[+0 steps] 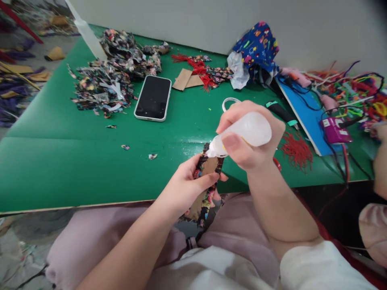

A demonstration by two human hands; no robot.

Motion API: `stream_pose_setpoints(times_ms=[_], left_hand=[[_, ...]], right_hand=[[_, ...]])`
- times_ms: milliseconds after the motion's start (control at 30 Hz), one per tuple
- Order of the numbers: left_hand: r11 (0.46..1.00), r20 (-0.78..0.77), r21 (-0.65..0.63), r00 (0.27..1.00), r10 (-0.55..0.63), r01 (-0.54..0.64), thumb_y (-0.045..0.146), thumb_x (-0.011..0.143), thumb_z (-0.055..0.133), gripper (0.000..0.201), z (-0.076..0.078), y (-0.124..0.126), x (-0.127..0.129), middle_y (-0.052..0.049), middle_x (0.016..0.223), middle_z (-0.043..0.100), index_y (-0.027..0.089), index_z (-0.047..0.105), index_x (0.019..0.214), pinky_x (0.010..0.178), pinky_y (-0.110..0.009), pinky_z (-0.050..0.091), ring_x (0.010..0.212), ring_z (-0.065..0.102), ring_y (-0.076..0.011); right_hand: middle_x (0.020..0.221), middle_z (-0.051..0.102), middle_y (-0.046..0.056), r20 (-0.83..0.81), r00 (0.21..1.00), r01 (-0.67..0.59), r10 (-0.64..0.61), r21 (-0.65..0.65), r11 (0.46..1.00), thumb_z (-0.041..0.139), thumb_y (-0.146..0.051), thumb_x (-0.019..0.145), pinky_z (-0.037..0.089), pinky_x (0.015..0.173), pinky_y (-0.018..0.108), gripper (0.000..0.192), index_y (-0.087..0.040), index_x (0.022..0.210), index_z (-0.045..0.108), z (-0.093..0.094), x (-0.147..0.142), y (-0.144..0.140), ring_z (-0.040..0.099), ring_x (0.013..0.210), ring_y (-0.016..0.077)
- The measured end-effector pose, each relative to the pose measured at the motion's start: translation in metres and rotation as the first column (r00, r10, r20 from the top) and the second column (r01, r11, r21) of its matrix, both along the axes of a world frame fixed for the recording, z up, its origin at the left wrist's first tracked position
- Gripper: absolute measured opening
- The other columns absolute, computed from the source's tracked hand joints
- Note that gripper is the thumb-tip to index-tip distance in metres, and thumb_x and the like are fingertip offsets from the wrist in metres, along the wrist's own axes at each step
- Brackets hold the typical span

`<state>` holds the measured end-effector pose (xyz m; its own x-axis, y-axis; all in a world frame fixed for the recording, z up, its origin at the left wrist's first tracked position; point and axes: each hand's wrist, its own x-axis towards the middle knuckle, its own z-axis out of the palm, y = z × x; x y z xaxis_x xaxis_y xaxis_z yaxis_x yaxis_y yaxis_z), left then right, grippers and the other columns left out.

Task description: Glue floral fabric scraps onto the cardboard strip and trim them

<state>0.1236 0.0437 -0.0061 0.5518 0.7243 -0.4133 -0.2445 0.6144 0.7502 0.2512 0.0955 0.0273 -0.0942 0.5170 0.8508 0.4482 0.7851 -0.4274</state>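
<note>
Far to the left of the hands, a heap of scraps (105,80) lies on the green counter (60,161), and a phone (153,98) lies face up just right of it, well beyond the left hand; the left hand (184,187) is closed on a card (207,181), a brown piece edged with floral fabric, gripped between thumb and fingers and held upright over the lap at the counter's near edge; just above and right of it, the right hand (248,141) is wrapped around a glue bottle (244,135), tilted so that its nozzle touches the card's upper edge, thumb pressed on the bottle's side; the step in hand looks like laying glue along the card's top; the next move likely calls for a gentle, even squeeze while the left hand keeps the card steady, so the bead stays on the brown face; beyond the right hand lie red tassels (298,151), and further right a blue board (305,117) and tangled cords (356,92).
</note>
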Motion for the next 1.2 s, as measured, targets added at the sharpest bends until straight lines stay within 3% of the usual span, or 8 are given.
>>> stream_pose_setpoints(times_ms=[167, 500, 633, 1200], left_hand=[[1.000, -0.008, 0.009, 1.000, -0.019, 0.019, 0.023, 0.075, 0.065, 0.026, 0.0013, 0.0016, -0.0009, 0.000, 0.080, 0.065, 0.018, 0.050, 0.096, 0.041, -0.020, 0.048, 0.047, 0.059, -0.0091], [1.000, -0.014, 0.003, 1.000, -0.013, 0.013, 0.025, 0.074, 0.066, 0.029, 0.0018, 0.0007, -0.0013, -0.001, 0.081, 0.065, 0.018, 0.050, 0.097, 0.041, -0.020, 0.048, 0.047, 0.059, -0.0094], [1.000, -0.022, 0.004, 1.000, -0.008, 0.008, 0.026, 0.072, 0.067, 0.027, 0.0023, 0.0017, -0.0005, 0.000, 0.080, 0.065, 0.018, 0.051, 0.093, 0.041, -0.021, 0.048, 0.047, 0.059, -0.0098], [1.000, -0.044, 0.014, 0.999, 0.000, 0.001, 0.024, 0.073, 0.067, 0.027, 0.0020, 0.0020, -0.0013, 0.001, 0.076, 0.065, 0.017, 0.053, 0.095, 0.041, -0.020, 0.048, 0.046, 0.058, -0.0093]], right_hand=[[0.055, 0.053, -0.003, -0.034, 0.999, -0.032, 0.032, -0.018, 0.999, 0.058, -0.048, 0.078, 0.039, 0.043, 0.029, 0.032, -0.022, 0.060, 0.053, 0.0030, 0.0061, 0.0007, 0.044, 0.046, 0.0095], [0.058, 0.053, -0.003, -0.013, 0.997, -0.071, 0.070, -0.061, 0.996, 0.059, -0.044, 0.078, 0.039, 0.045, 0.029, 0.025, -0.023, 0.065, 0.053, 0.0022, 0.0052, -0.0005, 0.045, 0.047, 0.0102], [0.058, 0.055, -0.003, -0.055, 0.991, -0.122, 0.123, 0.022, 0.992, 0.062, -0.042, 0.075, 0.040, 0.044, 0.027, 0.022, -0.023, 0.066, 0.054, 0.0012, 0.0046, 0.0016, 0.047, 0.047, 0.0096], [0.059, 0.054, -0.003, 0.029, 0.995, -0.092, 0.092, -0.021, 0.996, 0.057, -0.045, 0.077, 0.041, 0.044, 0.028, 0.024, -0.023, 0.067, 0.053, 0.0033, 0.0068, 0.0005, 0.047, 0.048, 0.0102]])
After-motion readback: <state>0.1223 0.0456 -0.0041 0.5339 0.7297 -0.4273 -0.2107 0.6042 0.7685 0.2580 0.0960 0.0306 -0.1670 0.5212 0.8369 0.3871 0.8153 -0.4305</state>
